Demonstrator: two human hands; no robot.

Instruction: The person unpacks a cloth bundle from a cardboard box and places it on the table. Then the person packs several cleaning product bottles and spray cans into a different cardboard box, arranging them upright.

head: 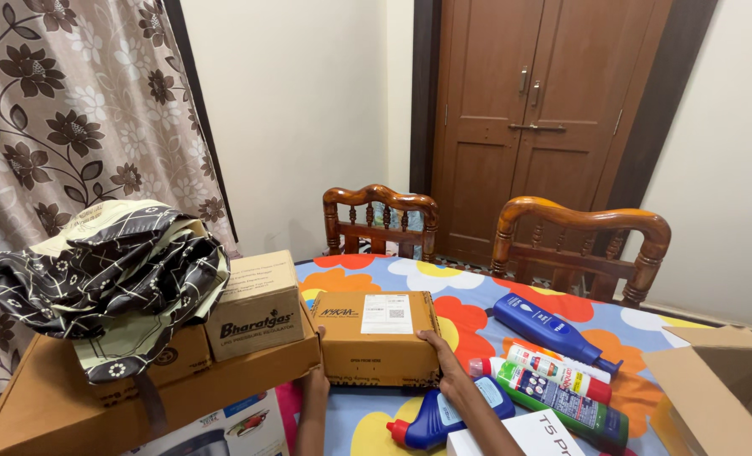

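Both sets of fingers clasped on a closed brown box (376,336), one per side: left hand (316,371) at its left lower edge, right hand (444,359) at its right front corner. Sitting flat on the flowered bench (469,308), white label on top. Touching on the left, a stack of cartons (249,308) under dark patterned cloth (106,270). Just right of the right hand, a blue bottle (435,415), a white-and-red bottle (553,367), a green bottle (562,404), a bigger blue bottle (549,329). Far right, an open carton (718,388). Behind, two wooden chairs (579,241).
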